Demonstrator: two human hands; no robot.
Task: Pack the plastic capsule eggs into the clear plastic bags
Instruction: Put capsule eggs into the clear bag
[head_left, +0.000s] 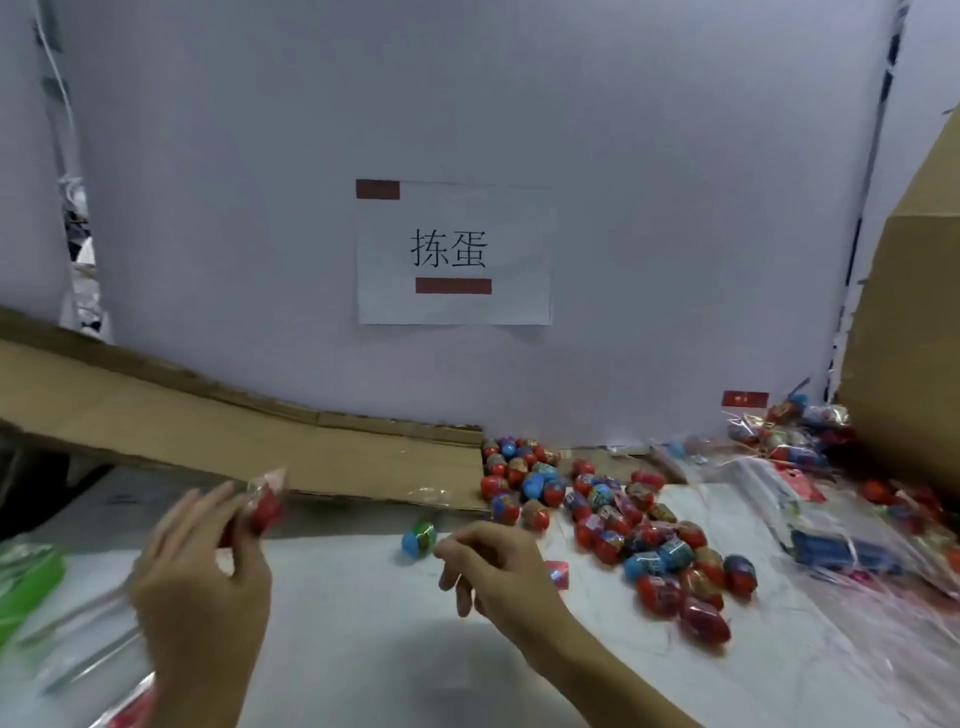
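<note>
Standing behind the work area, a white partition carries a paper sign with two printed characters. A cardboard sheet lies flat at its foot on the left, and a cardboard box stands at the right edge. The table has a white top.

A loose pile of eggs spreads across the table right of centre, red and blue, lying at mixed angles. Filled bags are heaped at the far right against the box, and flat empty bags lie just in front of them.

The left hand is raised above the table on the left. Its thumb and fingers are partly extended and pinch a bagged red egg at the fingertips. The long axis of this egg runs roughly upright, tilted slightly right, with the bag's crumpled top pointing up. Motion blur hides the exact finger contact.

The right hand hovers at centre with its fingers loosely curled downward. Nothing is visibly held in it. A single blue egg lies on the table just beside its fingertips, long axis tilted up to the right; contact cannot be determined. A small pink tag lies beside the right hand.
</note>
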